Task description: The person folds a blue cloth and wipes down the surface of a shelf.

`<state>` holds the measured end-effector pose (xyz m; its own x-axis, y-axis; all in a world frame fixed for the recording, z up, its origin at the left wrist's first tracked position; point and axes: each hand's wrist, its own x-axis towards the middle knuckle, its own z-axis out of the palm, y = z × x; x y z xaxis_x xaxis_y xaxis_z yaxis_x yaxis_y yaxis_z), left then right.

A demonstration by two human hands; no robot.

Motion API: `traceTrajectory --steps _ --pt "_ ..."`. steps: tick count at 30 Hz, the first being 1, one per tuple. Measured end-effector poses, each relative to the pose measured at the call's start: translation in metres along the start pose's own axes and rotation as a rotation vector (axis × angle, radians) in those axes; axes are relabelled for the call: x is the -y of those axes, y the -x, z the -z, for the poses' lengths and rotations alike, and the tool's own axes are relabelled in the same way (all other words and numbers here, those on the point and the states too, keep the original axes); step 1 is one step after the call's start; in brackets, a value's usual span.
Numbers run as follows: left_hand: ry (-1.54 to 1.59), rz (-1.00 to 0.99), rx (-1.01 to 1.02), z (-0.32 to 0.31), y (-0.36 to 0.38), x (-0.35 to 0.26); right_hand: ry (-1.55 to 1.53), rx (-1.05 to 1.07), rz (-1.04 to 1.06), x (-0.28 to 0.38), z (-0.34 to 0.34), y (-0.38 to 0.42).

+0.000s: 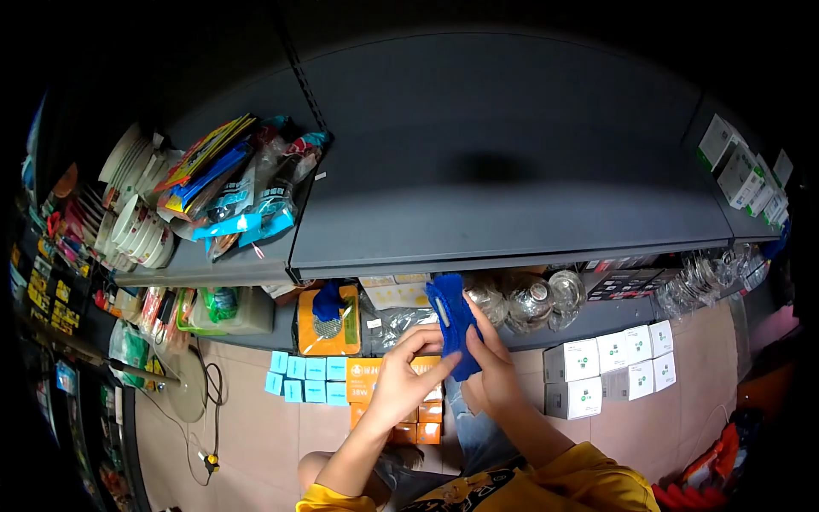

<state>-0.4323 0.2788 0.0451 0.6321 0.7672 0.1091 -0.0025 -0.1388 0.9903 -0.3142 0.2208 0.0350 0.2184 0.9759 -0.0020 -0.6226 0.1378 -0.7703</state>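
Observation:
Between my two hands is a folded blue cloth with a pale strip near its upper left side. My left hand grips its left edge, thumb lying across the lower part. On the other side my right hand has its fingers closed on the right edge. The cloth is upright in front of the lower shelf edge; what its folds contain, if anything, is hidden. Below my hands stand orange boxes printed with "38W", partly covered by my left forearm.
A grey shelf spans the front. Bagged goods and stacked bowls sit at left. White boxes and small light-blue boxes stand on the floor. A black cable lies by a round stand base.

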Motion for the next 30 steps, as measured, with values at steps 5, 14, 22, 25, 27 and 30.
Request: traceTrajectory --steps 5,14,22,25,27,30 --pt "-0.213 -0.092 -0.092 -0.004 -0.003 -0.004 0.127 -0.037 0.022 -0.007 0.008 0.001" --pt "0.013 0.174 -0.125 0.011 -0.002 0.001 0.268 -0.215 0.206 -0.013 0.034 0.007" --pt "-0.369 0.236 -0.232 0.035 -0.009 0.025 0.24 -0.464 0.174 -0.019 0.062 0.003" --pt "-0.353 0.349 -0.072 0.034 -0.009 0.06 -0.084 -0.481 0.16 -0.003 0.053 -0.006" --pt "-0.573 0.368 -0.07 0.019 -0.006 0.069 -0.048 -0.461 0.157 0.001 0.049 -0.007" --pt "-0.006 0.501 -0.049 -0.003 0.002 0.088 0.608 -0.316 0.194 -0.006 0.052 -0.009"
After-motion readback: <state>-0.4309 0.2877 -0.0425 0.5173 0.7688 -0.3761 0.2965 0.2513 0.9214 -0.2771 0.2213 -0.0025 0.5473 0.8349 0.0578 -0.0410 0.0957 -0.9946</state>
